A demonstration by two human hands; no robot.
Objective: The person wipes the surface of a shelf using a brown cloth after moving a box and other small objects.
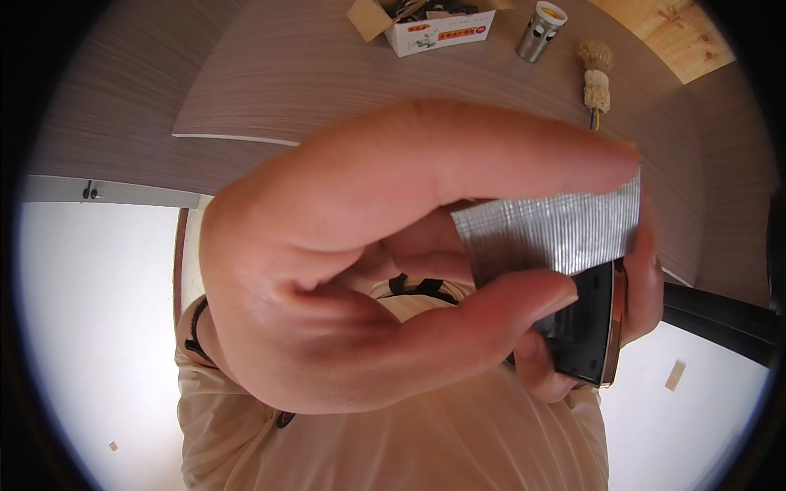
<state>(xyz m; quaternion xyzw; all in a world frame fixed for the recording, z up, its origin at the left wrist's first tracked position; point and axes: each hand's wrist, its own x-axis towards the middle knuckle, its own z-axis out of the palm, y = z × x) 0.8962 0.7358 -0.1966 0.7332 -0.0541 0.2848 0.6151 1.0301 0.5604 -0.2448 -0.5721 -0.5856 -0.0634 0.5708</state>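
My left hand (344, 258) fills the middle of the view, close to the camera. Between its thumb and index finger it pinches a silver, finely ribbed sheet (565, 227), which looks like foil or metal. Just below and behind the sheet is a black, shallow rectangular case (583, 325) with a copper-coloured rim. My right hand (642, 294) grips this case by its sides, with a thumb at its lower left edge and fingers on the right. Most of the right hand is hidden by the case and my left hand. The sheet overlaps the case's upper end; whether they touch I cannot tell.
On the wood-grain desk (245, 92) stands an open white cardboard box (442, 35) full of dark items, bearing writing. Right of it are a metal cup (537, 40) with cartoon eyes and a cream connector (597, 92) with wires. A black bar (718, 319) lies at right.
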